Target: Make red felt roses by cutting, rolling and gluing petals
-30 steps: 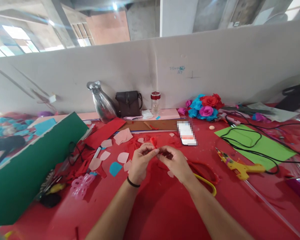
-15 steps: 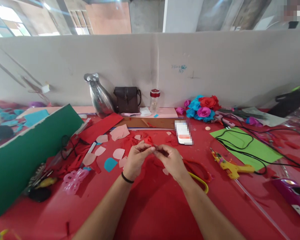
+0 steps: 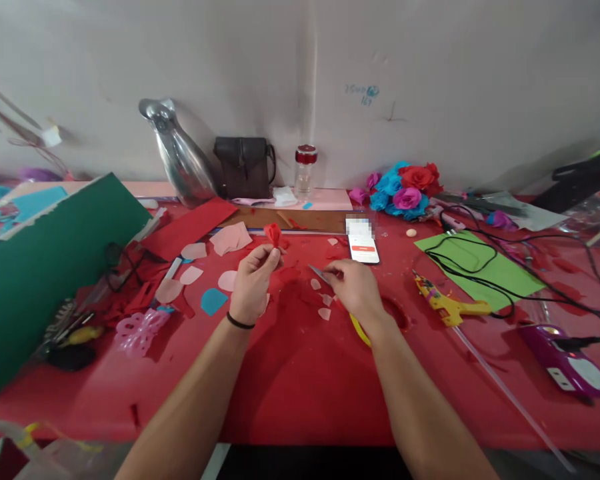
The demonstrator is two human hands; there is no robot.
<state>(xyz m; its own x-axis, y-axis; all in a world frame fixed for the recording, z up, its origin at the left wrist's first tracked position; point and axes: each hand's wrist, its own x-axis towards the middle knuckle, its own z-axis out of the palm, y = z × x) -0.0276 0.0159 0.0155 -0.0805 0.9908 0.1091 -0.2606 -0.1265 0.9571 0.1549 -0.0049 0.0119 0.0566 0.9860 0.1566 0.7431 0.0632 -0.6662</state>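
Observation:
My left hand (image 3: 251, 283) is raised a little above the red table (image 3: 305, 380) and pinches a small rolled red paper flower bud (image 3: 273, 234) between thumb and fingers. My right hand (image 3: 356, 287) lies lower to the right, its fingers closed over a pair of scissors (image 3: 321, 274). The grey blade tip sticks out to the left of the fingers. A yellow handle (image 3: 359, 329) shows under the wrist. Small pink petal scraps (image 3: 324, 313) lie between and below the two hands.
A phone (image 3: 363, 245), a yellow glue gun (image 3: 447, 305), a green sheet (image 3: 477, 262) with black cable and a purple device (image 3: 565, 360) lie to the right. Paper flowers (image 3: 405, 190), jar (image 3: 305, 170), brown bag (image 3: 243, 167) and silver vase (image 3: 180, 157) line the wall. A green board (image 3: 40, 260) leans left.
My hands have parted. The left hand lifted the red bud up and away; the right hand dropped to the table onto the scissors. The view tilted downward.

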